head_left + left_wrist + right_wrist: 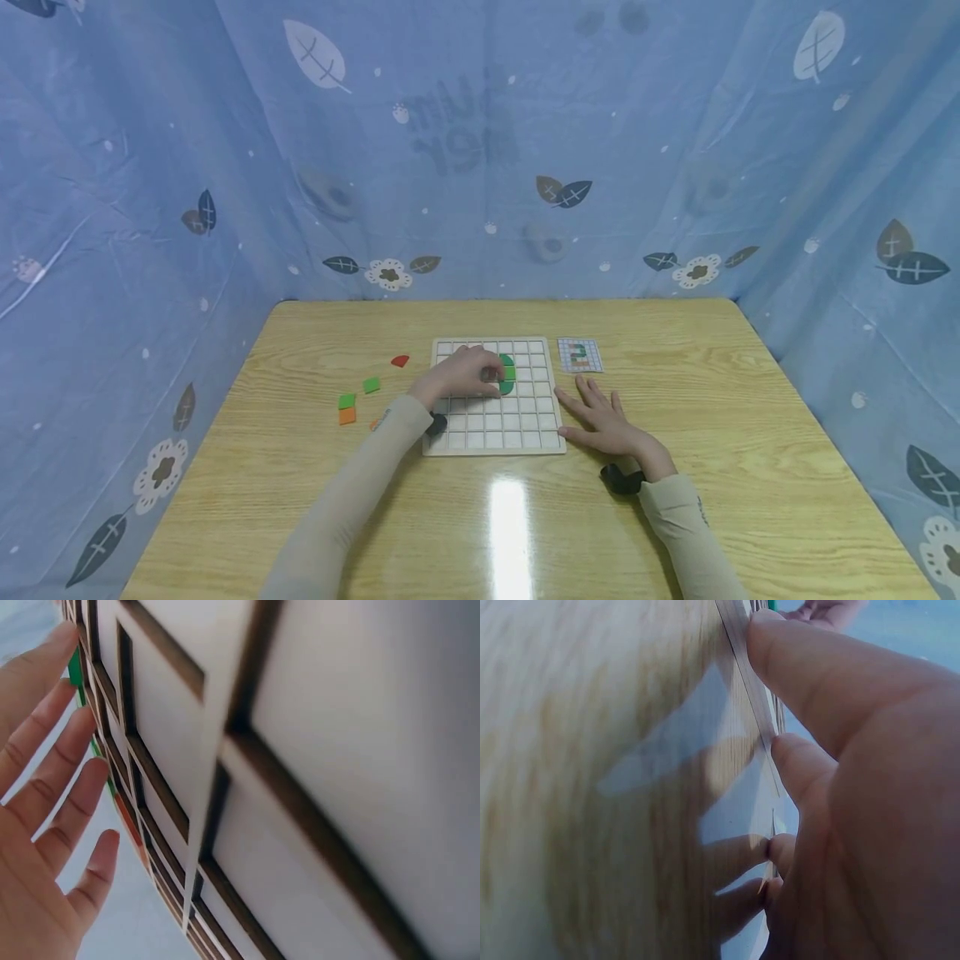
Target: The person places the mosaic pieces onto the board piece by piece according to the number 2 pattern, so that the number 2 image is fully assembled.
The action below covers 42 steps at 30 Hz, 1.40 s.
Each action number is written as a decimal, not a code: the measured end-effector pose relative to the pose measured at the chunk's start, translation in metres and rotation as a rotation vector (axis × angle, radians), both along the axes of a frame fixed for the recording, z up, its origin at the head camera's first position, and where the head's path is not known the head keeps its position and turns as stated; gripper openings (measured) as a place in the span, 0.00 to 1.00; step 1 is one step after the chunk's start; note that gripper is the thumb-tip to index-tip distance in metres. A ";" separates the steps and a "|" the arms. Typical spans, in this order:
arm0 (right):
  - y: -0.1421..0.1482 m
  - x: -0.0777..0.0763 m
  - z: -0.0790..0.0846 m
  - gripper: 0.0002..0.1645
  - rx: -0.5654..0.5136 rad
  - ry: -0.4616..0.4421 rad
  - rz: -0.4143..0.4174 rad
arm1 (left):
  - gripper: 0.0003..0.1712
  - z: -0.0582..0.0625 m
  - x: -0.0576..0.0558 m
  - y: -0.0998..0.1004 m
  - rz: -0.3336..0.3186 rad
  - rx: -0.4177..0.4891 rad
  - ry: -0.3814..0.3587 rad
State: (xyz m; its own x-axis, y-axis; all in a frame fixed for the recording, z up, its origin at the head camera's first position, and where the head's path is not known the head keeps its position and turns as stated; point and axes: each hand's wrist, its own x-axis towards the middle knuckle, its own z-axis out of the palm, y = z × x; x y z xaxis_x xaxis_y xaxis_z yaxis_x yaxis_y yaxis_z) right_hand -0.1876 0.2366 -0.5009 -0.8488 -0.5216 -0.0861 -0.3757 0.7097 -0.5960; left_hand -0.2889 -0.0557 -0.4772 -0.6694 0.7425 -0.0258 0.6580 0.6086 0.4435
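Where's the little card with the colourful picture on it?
In the head view, the pattern card lies on the wooden table, just right of the white grid board and just beyond the right hand.

I see room over the board [536, 417] between my left hand [467, 372] and right hand [609, 427], green pieces [509, 373] crowding the left, card [581, 355] ahead of the right
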 end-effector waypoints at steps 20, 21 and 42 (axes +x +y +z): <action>0.000 -0.001 0.000 0.40 0.016 0.002 -0.012 | 0.07 -0.001 -0.004 0.002 -0.002 0.001 -0.047; 0.000 -0.001 0.000 0.40 0.017 0.002 -0.013 | 0.07 -0.001 -0.004 0.002 -0.005 0.001 -0.045; 0.000 -0.001 0.000 0.41 0.006 -0.012 -0.007 | 0.09 0.000 -0.003 0.008 -0.004 -0.021 0.006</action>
